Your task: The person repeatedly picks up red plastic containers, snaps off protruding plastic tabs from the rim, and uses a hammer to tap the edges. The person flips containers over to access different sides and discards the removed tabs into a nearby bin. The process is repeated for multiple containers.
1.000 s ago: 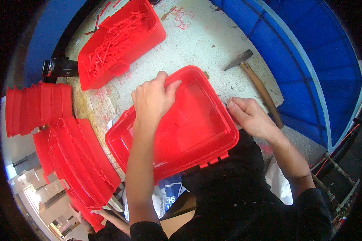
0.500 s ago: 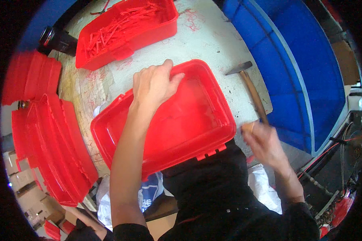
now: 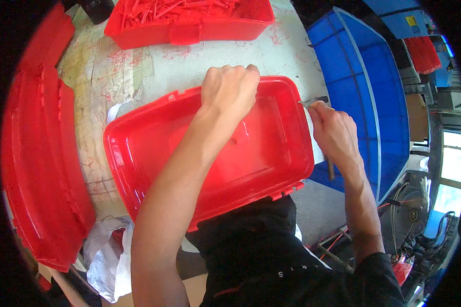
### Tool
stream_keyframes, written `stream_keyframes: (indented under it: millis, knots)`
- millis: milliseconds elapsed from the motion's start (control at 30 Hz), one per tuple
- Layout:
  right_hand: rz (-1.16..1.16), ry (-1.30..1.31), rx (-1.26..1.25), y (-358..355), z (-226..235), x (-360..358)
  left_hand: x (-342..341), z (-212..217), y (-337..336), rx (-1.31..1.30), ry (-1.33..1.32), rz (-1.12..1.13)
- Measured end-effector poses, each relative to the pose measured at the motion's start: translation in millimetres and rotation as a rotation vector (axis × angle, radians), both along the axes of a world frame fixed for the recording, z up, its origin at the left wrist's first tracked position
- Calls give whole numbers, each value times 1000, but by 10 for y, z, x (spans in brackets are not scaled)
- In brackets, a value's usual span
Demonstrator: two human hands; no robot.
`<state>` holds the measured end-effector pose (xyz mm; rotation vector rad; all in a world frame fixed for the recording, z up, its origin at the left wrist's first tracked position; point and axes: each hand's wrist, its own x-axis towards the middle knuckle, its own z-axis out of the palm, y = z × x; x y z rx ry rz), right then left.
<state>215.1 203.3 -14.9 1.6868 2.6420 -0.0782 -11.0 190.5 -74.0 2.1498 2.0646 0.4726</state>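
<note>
While left hand (image 3: 227,91) clamps red tub (image 3: 271,146) | right hand (image 3: 336,129) grip can't be discerned | black shirt (image 3: 271,292): pale lettering (image 3: 280,275)

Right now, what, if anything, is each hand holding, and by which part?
Left hand: red container, by its far rim. Right hand: cannot tell whether it holds anything.

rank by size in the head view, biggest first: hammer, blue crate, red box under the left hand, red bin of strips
1. Red box under the left hand
2. Blue crate
3. Red bin of strips, cut off above
4. Hammer, partly hidden
</note>
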Motion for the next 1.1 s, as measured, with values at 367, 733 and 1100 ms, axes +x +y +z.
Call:
stream_keyframes:
  millis: [367, 733, 1100]
  knots:
    - [-70, -124, 10, -351, 57, 154, -10, -8, 7, -9, 8, 25]
    - [-118, 29, -70, -716, 34, 443, -13, 14, 9, -37, 14, 28]
    - [-181, 265, -247, -1138, 51, 816, 22, 80, -23, -55, 25, -16]
